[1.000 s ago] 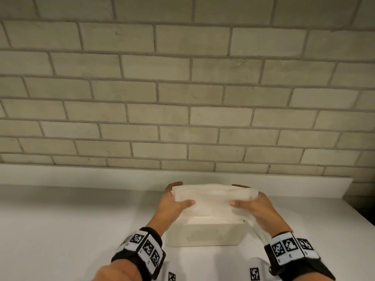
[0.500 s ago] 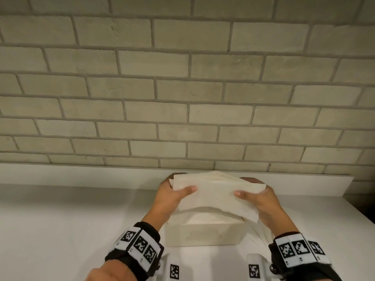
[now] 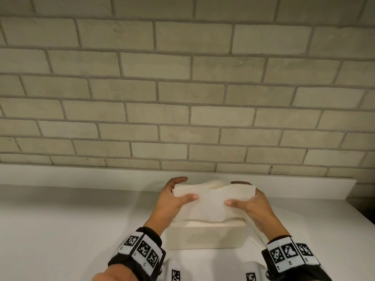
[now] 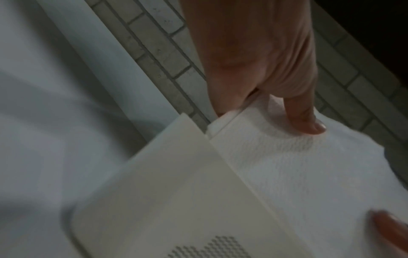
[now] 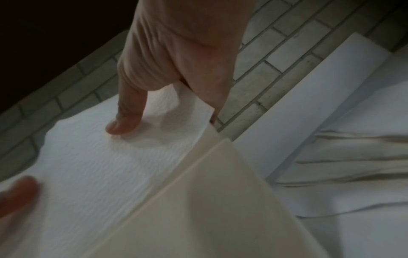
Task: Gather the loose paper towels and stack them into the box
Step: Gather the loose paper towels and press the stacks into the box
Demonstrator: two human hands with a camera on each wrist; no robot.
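A white stack of paper towels (image 3: pixel 211 201) is held level just above the cream box (image 3: pixel 205 236), its lower edge at the box's open top. My left hand (image 3: pixel 172 199) grips the stack's left end, thumb on top and fingers behind. My right hand (image 3: pixel 251 201) grips the right end the same way. In the left wrist view the thumb presses the towel stack (image 4: pixel 298 165) beside the box wall (image 4: pixel 187 192). In the right wrist view the thumb presses the towel stack (image 5: pixel 106 165) next to the box (image 5: pixel 209 209).
The box stands on a white counter (image 3: pixel 71 230) against a pale brick wall (image 3: pixel 182 98) with a low white ledge (image 3: pixel 81 175). More loose paper towels (image 5: pixel 344 174) lie fanned on the counter right of the box. The counter ends at the right (image 3: pixel 363 218).
The stack, held by both hands throughout, tilted up at the right half a second ago and now sits level and lower over the box.
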